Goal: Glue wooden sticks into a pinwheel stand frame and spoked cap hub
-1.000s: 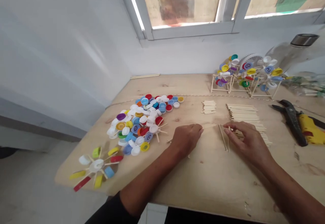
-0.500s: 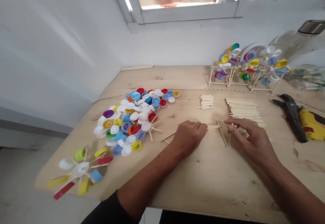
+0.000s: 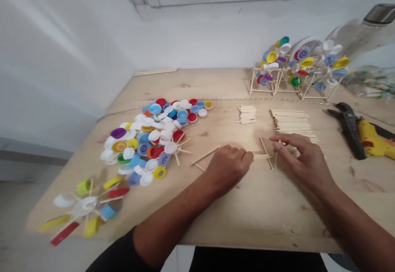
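Note:
My left hand (image 3: 232, 166) is closed over the table around thin wooden sticks (image 3: 261, 156), whose ends poke out to the right. My right hand (image 3: 302, 154) pinches a small frame of joined wooden sticks (image 3: 265, 150) between thumb and fingers. The tips of the left hand's sticks reach this frame; whether they touch it I cannot tell. Beside my left wrist lies another angled stick frame (image 3: 205, 156), partly hidden by the hand. Just behind my right hand is a pile of long sticks (image 3: 291, 122).
Bottle caps (image 3: 166, 134) are heaped at left, near a cap-tipped wheel (image 3: 84, 207). A short-stick pile (image 3: 247, 115) lies mid-table. Finished cap wheels on stick stands (image 3: 270, 72) line the back right. Black pliers-like tool (image 3: 352, 132) and yellow glue gun (image 3: 375, 138) lie at right.
The camera view has tilted down, so the scene sits higher. The right hand's stick frame has turned slightly, and the left hand's sticks now cross lower on it. Both hands keep their grip.

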A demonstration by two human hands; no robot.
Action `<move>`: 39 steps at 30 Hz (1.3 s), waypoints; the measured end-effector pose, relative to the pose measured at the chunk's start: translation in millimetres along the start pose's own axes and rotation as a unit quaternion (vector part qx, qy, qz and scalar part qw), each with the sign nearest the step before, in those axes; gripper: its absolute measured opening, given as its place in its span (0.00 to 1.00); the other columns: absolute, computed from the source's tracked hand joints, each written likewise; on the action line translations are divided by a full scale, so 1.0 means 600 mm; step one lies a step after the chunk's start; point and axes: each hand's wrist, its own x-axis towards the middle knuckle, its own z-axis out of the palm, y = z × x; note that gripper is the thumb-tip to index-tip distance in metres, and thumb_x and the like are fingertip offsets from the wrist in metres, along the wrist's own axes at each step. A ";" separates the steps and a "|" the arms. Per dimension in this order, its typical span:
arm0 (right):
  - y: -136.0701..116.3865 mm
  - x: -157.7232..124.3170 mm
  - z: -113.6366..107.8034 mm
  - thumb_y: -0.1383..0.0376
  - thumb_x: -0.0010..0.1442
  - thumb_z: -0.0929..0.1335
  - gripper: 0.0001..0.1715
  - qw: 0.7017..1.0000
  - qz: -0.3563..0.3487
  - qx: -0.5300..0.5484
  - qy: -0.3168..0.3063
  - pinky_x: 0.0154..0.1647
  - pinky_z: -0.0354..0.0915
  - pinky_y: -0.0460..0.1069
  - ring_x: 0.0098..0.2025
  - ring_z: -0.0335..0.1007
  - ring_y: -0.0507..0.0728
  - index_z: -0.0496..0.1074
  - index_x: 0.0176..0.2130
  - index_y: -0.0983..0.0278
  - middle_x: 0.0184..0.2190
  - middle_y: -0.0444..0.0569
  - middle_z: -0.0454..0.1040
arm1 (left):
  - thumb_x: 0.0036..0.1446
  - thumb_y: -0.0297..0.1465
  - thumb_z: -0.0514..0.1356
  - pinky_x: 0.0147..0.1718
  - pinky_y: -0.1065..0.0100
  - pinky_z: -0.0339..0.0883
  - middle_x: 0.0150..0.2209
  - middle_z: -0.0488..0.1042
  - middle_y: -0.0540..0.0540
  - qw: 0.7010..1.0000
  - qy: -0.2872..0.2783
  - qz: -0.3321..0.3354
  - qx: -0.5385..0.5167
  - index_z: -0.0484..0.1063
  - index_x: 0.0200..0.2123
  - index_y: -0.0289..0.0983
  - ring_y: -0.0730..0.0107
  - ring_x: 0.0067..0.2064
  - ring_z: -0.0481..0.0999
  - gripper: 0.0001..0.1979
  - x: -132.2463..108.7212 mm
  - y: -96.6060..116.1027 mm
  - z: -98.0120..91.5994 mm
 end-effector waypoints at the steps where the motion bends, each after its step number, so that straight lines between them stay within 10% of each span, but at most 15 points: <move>1: 0.000 0.000 0.000 0.59 0.59 0.64 0.12 1.000 -0.001 0.001 0.001 0.43 0.65 0.54 0.37 0.74 0.58 0.75 0.36 0.60 0.34 0.48 0.79 | 0.64 0.27 0.48 0.26 0.68 0.58 0.25 0.72 0.48 1.000 0.001 -0.006 -0.005 0.67 0.29 0.35 0.71 0.25 0.69 0.13 0.000 -0.001 0.001; 39: 0.004 0.000 0.004 0.58 0.60 0.64 0.12 1.000 0.001 0.008 -0.002 0.43 0.65 0.54 0.38 0.73 0.58 0.75 0.37 0.60 0.34 0.48 0.78 | 0.63 0.28 0.50 0.31 0.65 0.55 0.30 0.71 0.47 0.996 0.030 -0.087 0.020 0.69 0.32 0.36 0.67 0.32 0.69 0.09 0.030 -0.032 0.046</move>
